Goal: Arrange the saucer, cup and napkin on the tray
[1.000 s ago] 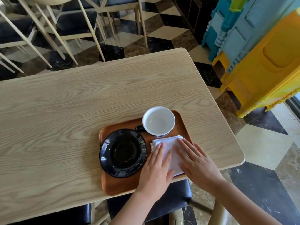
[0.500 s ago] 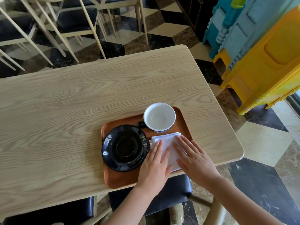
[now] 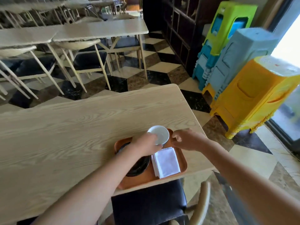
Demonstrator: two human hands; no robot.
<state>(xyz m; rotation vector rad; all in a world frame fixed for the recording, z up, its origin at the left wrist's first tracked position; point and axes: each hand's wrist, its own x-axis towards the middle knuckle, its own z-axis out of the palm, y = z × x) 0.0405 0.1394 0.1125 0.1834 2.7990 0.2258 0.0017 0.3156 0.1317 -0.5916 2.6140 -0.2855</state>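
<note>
A person's left hand (image 3: 146, 143) closes its grip on the near rim of a white cup (image 3: 159, 134) at the far end of an orange tray (image 3: 182, 161) on a wooden counter (image 3: 65, 132). The right hand (image 3: 186, 140), fingers loosely curled, holds nothing. A black saucer (image 3: 139, 166) lies left of a folded white napkin (image 3: 166, 162). No legible writing appears.
</note>
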